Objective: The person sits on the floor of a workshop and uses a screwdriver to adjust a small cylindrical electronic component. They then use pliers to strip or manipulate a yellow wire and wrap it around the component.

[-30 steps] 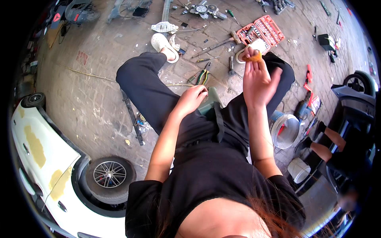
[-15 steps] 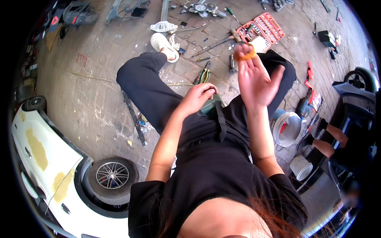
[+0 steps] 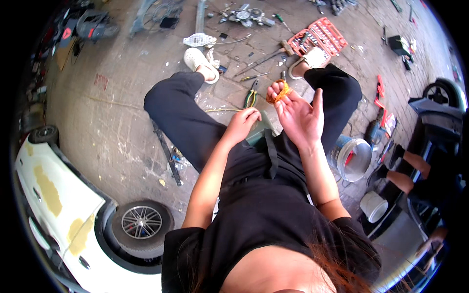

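My right hand is raised palm up over my right thigh, thumb spread away. A coil of orange cord is looped round its fingers. My left hand is beside the front of a green seat between my legs. Its fingers are curled with the thumb near them; whatever they may hold is too small to make out. On the ground just beyond lie pliers with yellow-green handles. A thin yellow line runs along the floor toward my left hand.
A red socket set case, a hammer and a screwdriver lie ahead. Buckets stand at right, near another person's legs. A white car and a wheel are at left.
My right hand has come down and left, toward my left hand, its fingers bending a little with the orange cord on them. My left hand has shifted slightly left.
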A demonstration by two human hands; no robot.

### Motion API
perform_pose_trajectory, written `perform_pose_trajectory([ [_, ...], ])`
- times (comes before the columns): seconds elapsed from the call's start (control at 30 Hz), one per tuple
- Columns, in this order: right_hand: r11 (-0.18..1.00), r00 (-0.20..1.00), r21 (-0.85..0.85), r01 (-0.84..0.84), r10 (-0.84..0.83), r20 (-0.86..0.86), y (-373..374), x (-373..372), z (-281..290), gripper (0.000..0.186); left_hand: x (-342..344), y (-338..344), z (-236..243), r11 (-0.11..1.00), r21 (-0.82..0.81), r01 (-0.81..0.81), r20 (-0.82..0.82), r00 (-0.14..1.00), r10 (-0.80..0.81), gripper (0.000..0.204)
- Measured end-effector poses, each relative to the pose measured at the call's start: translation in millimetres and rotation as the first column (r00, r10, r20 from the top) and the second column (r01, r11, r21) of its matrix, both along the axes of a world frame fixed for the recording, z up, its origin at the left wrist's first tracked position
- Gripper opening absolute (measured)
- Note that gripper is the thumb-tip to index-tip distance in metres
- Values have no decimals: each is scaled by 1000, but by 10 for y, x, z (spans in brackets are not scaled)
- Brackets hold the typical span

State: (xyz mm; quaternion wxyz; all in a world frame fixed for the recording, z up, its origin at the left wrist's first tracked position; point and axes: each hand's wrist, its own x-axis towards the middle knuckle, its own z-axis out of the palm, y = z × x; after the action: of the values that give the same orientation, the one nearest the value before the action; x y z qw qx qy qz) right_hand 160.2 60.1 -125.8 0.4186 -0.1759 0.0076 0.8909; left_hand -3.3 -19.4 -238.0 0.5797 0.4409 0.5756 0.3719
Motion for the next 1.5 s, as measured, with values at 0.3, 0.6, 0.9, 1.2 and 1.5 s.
perform_pose_trajectory([
  [0.3, 958, 973, 198, -206, 180, 141, -28, 162, 70, 71, -332, 117, 975, 870, 265, -416, 17, 904, 427, 23],
  [0.6, 956, 963, -228, -182, 221, 155, -130, 45, 19, 54, -203, 53, 279, 818, -131, -560, 275, 772, 573, 20],
  [0.9, 833, 984, -525, -177, 166, -67, -309, -26, -265, 39, -125, 9, -333, 832, -65, -551, 101, 826, 555, 18],
  [1.2, 884, 995, -461, -77, 96, 18, -200, 8, -273, 23, 234, -238, 721, 839, 544, 1, -495, 808, 320, 70],
  [1.5, 939, 984, -339, -54, 108, 143, -303, 23, -303, 21, 173, -117, 584, 938, 312, -150, 206, 975, 87, 54],
])
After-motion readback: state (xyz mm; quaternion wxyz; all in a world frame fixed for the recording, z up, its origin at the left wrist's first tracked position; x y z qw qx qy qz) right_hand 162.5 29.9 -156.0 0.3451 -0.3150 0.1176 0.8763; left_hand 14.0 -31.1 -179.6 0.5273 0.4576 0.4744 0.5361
